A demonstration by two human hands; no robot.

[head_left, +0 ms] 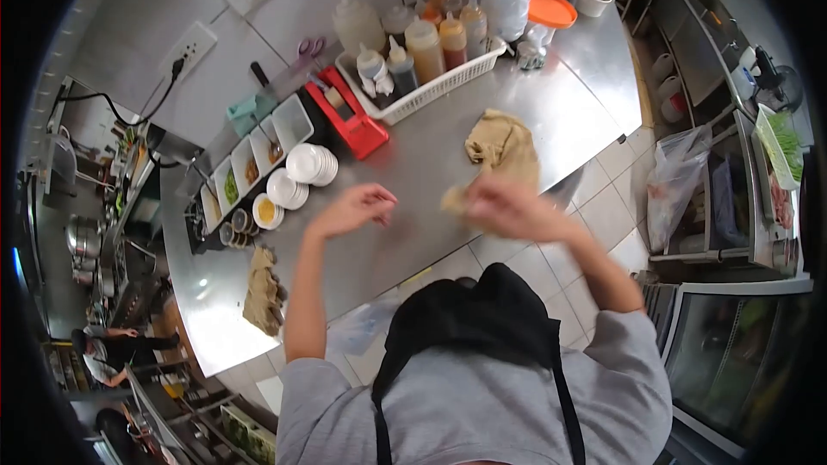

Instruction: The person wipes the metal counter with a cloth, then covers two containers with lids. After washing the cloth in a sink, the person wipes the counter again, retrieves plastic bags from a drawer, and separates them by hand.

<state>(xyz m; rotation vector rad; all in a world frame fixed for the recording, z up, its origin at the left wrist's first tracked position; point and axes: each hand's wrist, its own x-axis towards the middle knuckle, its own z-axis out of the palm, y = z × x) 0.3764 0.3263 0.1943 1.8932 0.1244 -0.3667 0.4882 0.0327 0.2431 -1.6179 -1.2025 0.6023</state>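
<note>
My left hand (pixel 355 209) hovers over the front of the steel counter (pixel 413 164), its fingers loosely bent and apart, holding nothing. Smeared by motion, my right hand (pixel 508 208) is at the counter's front edge, over the near end of a crumpled brown cloth (pixel 504 139). A tan bit of the same colour sticks out at its fingertips, and the fingers are closed on it. Left of my left hand stand stacked small white dishes (pixel 312 164) and a dish of yellow sauce (pixel 268 210).
Along the wall are a white basket (pixel 448 84) of squeeze bottles, a red tape dispenser (pixel 349 116) and white topping trays (pixel 244 162). Another brown cloth (pixel 263 293) lies at the left. An orange lid (pixel 552 9) is at the back right. Far left, another person (pixel 112 353) stands.
</note>
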